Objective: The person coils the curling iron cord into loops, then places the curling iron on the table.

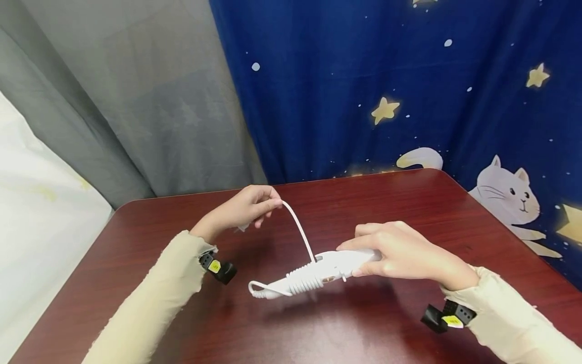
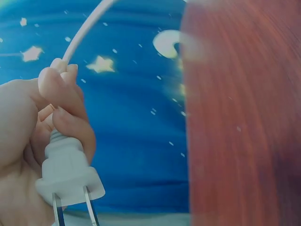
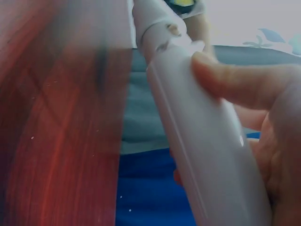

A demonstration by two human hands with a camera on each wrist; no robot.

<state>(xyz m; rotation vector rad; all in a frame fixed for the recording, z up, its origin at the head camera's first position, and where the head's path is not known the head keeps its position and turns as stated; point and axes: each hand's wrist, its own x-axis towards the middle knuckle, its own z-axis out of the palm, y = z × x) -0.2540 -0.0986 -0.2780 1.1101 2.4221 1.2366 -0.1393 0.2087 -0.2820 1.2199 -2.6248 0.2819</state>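
My right hand (image 1: 400,253) grips the thick end of a white hair iron (image 1: 356,260), a long wand with a rounded body. In the right wrist view the thumb lies along the smooth white body (image 3: 202,136). Several turns of white power cord (image 1: 303,279) are wound round its narrower part, and a loop stands out at the left tip. My left hand (image 1: 254,205) pinches a free length of cord that rises from the iron. Below those fingers, in the left wrist view, hangs a white two-pin plug (image 2: 70,176).
A dark red wooden table (image 1: 182,313) lies beneath both hands. Behind it hang a grey curtain (image 1: 173,116) and a blue curtain (image 1: 327,91) with stars and a white cat. Black wrist cameras (image 1: 223,270) sit on the cream sleeves.
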